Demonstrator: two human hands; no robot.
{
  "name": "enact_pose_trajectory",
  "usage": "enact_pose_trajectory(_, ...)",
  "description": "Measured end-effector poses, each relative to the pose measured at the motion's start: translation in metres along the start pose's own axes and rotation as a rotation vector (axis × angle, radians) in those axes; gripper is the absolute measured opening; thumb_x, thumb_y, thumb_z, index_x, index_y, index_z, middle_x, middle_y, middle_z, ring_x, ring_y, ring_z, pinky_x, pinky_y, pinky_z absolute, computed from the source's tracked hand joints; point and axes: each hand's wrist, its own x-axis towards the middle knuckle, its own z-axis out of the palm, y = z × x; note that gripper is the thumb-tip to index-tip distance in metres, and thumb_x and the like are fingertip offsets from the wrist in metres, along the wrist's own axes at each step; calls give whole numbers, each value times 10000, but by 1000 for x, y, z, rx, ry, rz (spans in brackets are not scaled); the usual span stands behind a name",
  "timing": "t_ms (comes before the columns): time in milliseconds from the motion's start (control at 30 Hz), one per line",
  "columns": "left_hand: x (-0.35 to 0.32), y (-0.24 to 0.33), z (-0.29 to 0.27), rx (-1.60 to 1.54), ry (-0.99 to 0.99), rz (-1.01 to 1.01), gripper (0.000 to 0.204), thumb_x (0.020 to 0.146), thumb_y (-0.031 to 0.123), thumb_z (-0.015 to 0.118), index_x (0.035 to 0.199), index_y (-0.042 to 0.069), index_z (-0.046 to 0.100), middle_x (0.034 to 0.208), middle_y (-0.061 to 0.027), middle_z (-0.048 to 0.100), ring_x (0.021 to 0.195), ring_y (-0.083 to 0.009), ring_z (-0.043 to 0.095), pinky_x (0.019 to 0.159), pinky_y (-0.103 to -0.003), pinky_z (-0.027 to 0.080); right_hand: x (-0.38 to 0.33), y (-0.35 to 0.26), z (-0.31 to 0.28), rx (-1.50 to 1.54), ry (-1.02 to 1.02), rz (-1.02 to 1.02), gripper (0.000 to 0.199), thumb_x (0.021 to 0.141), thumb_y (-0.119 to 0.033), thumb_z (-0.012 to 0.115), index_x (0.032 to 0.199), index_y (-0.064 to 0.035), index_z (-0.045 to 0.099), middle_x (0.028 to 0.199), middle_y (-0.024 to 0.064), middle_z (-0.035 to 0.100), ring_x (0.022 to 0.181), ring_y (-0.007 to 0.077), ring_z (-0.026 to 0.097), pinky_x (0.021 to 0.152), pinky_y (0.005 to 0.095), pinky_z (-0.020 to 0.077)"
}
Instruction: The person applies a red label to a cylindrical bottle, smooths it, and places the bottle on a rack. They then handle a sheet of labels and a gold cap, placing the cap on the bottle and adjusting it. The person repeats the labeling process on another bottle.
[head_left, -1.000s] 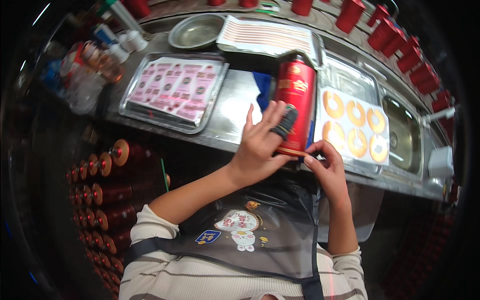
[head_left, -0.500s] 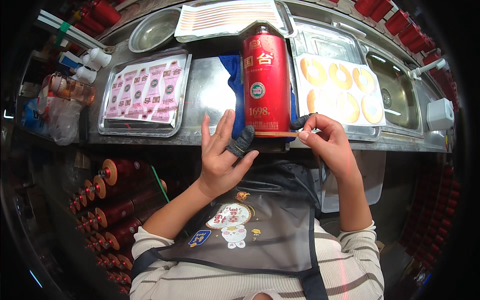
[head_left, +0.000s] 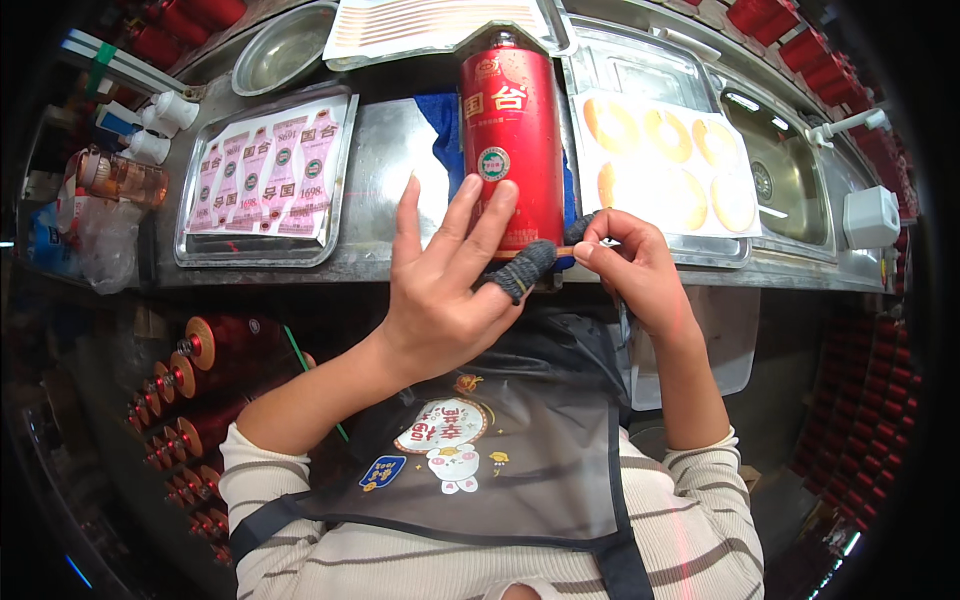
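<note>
A red bottle [head_left: 515, 130] with gold lettering and a round green-and-white emblem lies on a blue cloth [head_left: 437, 125], its neck away from me. Along its near base edge runs a thin gold-orange strip [head_left: 565, 252], partly covered by my left hand. My right hand [head_left: 635, 270] pinches the strip's right end between thumb and forefinger. My left hand [head_left: 450, 280] is spread out, two fingertips over the bottle's lower front. A dark knitted finger cover [head_left: 525, 270] on its index finger is at the strip; the left thumb is mostly hidden. Another dark cover [head_left: 578, 228] shows on my right hand.
Left of the bottle, a metal tray [head_left: 340, 215] carries pink-and-white label sheets. To the right lies a white sheet of gold ring stickers [head_left: 667, 135], near a sink [head_left: 790, 170]. Behind are a sheet of thin strips [head_left: 420, 28] and a metal bowl [head_left: 285, 50]. Several red bottles [head_left: 235, 350] lie below left.
My left hand has moved right and up onto the bottle's lower front, its covered finger now over the strip. My right hand keeps its pinch. The whole view has shifted slightly.
</note>
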Motion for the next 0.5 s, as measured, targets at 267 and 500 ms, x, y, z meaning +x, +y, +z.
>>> enact_pose_trajectory(267,16,-5,24,-9,102,-11,342,707,175,770,1030,68,748,1377,-221,588,1306,-399,541,1110,-705,248,-1,1,2,8,-53,32,91,905,-95,685,892,-49,608,803,-76,551,682,-27,440,590,154,343)
enact_pose_trajectory(500,-16,-12,21,-271,156,-242,557,713,147,864,1205,-34,677,1428,-241,541,1351,-382,512,1146,-635,230,-11,-8,1,20,-35,18,92,911,-84,673,889,-25,605,801,-41,583,662,-6,477,582,172,376)
